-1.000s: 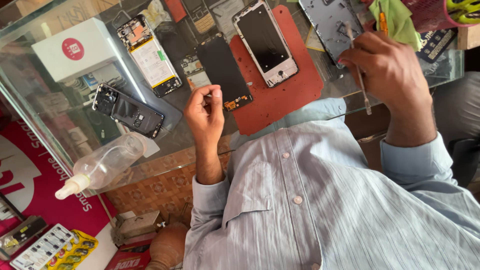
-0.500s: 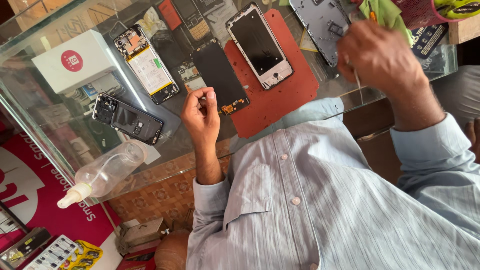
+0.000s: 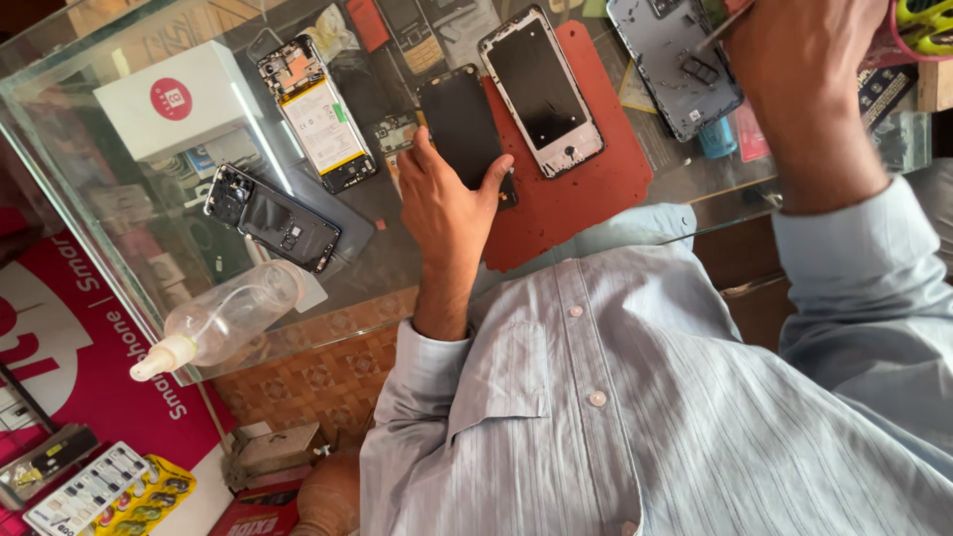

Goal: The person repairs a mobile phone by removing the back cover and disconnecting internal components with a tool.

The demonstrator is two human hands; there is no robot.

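Head cam: left hand (image 3: 449, 203) is pinching the dark screen panel (image 3: 463, 127), which lies at the red mat's (image 3: 576, 194) left edge. It's probably thin, light and crackable, so hold it by the edges. Right hand (image 3: 799, 74) looks closed on a thin tool (image 3: 717, 30). A moment ago the left hand hovered off the panel.

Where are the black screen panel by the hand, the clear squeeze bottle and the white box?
black screen panel (image 3: 459, 124): head view, middle of its dark glass.
clear squeeze bottle (image 3: 233, 315): head view, middle of its body.
white box (image 3: 184, 99): head view, top face by the red round mark.
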